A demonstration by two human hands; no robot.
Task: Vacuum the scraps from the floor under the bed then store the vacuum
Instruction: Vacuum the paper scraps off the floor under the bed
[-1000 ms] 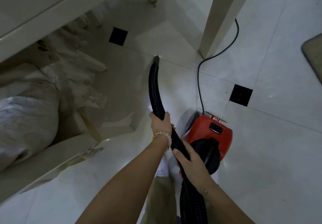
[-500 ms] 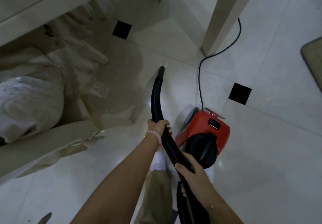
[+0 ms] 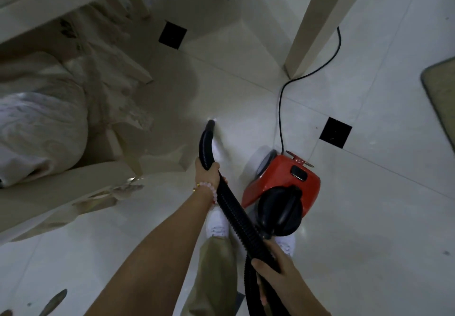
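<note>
- Black vacuum hose [image 3: 237, 219] ends in a nozzle tip [image 3: 210, 125] low over the tiled floor [image 3: 246, 94], near the bed frame [image 3: 61, 202];
- left hand [image 3: 207, 171] grips the hose behind the nozzle; right hand [image 3: 275, 274] grips it lower down;
- red canister vacuum [image 3: 283, 180] stands just right of the hose; its cord [image 3: 280, 109] trails past a wooden leg [image 3: 310, 25].

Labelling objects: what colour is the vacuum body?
The vacuum body is red; the head view shows it best.

head camera looks steeply down at floor [image 3: 344, 242].
</note>
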